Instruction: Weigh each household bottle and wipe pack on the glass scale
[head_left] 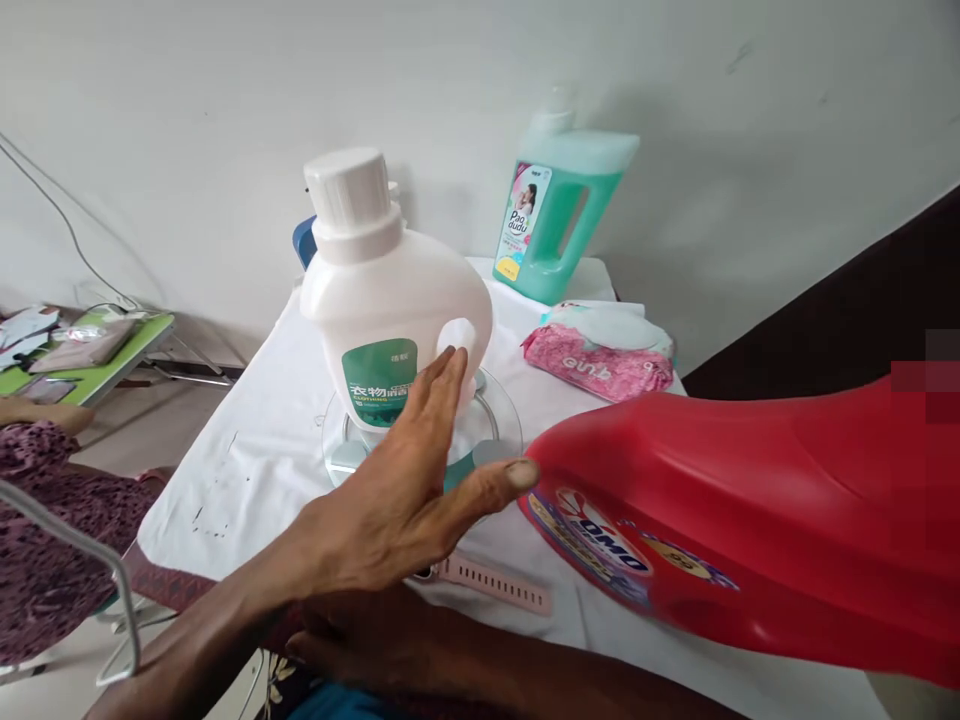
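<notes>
My left hand is open, with the fingers stretched out together toward a white detergent bottle. The fingertips are at the bottle's handle side. The bottle has a white cap and a green label, and it stands upright on a round glass scale. My thumb rests against the end of a big red detergent bottle, which lies tilted in the air at the right. A forearm crosses the bottom of the view toward the red bottle. My right hand is hidden.
A white cloth covers the small table. At the back stand a green detergent jug and a pink wipes packet. A pink watch strap lies near the front edge. At the left are a green table and a seated person's patterned clothing.
</notes>
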